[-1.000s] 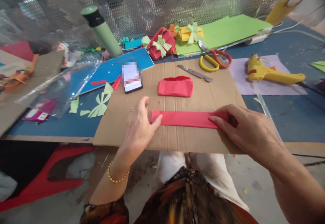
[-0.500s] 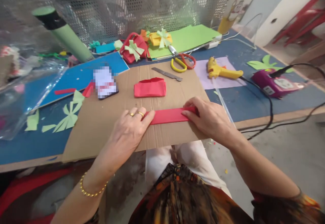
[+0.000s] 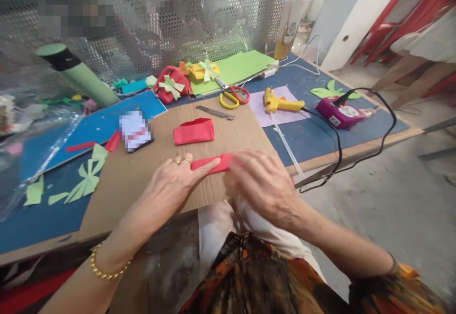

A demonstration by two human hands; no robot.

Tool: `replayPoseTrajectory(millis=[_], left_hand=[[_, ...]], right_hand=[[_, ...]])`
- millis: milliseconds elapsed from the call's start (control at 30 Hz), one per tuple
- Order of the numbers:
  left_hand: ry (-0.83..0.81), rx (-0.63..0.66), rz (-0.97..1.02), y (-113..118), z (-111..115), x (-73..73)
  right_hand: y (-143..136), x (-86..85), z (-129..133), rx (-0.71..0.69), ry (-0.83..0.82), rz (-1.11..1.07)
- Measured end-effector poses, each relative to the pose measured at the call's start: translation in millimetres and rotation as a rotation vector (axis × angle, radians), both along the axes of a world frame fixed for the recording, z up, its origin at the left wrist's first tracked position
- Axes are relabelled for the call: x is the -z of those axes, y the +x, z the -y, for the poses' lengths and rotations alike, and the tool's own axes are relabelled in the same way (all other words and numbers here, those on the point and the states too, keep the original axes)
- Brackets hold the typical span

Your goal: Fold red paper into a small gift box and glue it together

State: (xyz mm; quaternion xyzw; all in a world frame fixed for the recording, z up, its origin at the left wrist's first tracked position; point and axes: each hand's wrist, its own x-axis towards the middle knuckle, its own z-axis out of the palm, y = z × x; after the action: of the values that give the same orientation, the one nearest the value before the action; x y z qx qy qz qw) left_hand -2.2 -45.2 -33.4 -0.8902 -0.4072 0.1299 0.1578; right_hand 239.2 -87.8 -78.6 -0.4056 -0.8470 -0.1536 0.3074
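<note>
A folded red paper strip (image 3: 224, 162) lies flat on the brown cardboard sheet (image 3: 142, 181) in front of me. My left hand (image 3: 174, 176) holds down its left end, with the thumb stretched along the paper. Over the right part of the strip, my right hand (image 3: 267, 185) lies with fingers stretched out; motion smears the fingertips, and they hide that end. A small open red paper box (image 3: 194, 131) stands just beyond the strip. Behind the box lie a flat grey blade (image 3: 215, 112) and scissors (image 3: 230, 99) with yellow and red handles.
A yellow glue gun (image 3: 283, 103) rests on lilac paper, its black cord running past a purple power socket (image 3: 338, 113). At left are a phone (image 3: 135, 131), green paper cutouts (image 3: 85, 181) and a green bottle (image 3: 78, 74). A drink cup (image 3: 288, 29) stands at the back.
My right hand has let go of the strip's right end and moved left over it, fingers now stretched. My left thumb reaches farther along the paper. The view has shifted right.
</note>
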Motion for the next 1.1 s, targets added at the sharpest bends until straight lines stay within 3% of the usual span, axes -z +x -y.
replayPoseTrajectory(millis=[67,133,267,500,633,833,1000,1100], left_hand=[[0.032,0.007,-0.028,0,1,1.9],[0.069,0.014,-0.054,0,1,4.2],[0.072,0.010,-0.076,-2,-1,6.1],[0.040,-0.028,0.032,-3,3,3.5],[0.024,-0.034,0.137,-2,6,5.2],[0.010,-0.036,-0.011,2,5,0.0],[0.023,-0.025,0.064,2,8,2.0],[0.018,-0.042,0.110,0,6,7.5]], right_hand=[[-12,5.1,6,-0.140,-0.050,0.055],[-20,12.4,9,-0.151,-0.117,0.090],[-23,22.1,10,-0.078,-0.206,0.109],[-3,17.4,15,-0.017,-0.224,0.091],[13,14.4,25,0.062,-0.172,0.114],[20,-2.5,26,0.255,-0.062,0.087],[-4,9.9,-1,-0.057,-0.107,0.143],[-13,25.5,-11,-0.142,-0.190,0.131]])
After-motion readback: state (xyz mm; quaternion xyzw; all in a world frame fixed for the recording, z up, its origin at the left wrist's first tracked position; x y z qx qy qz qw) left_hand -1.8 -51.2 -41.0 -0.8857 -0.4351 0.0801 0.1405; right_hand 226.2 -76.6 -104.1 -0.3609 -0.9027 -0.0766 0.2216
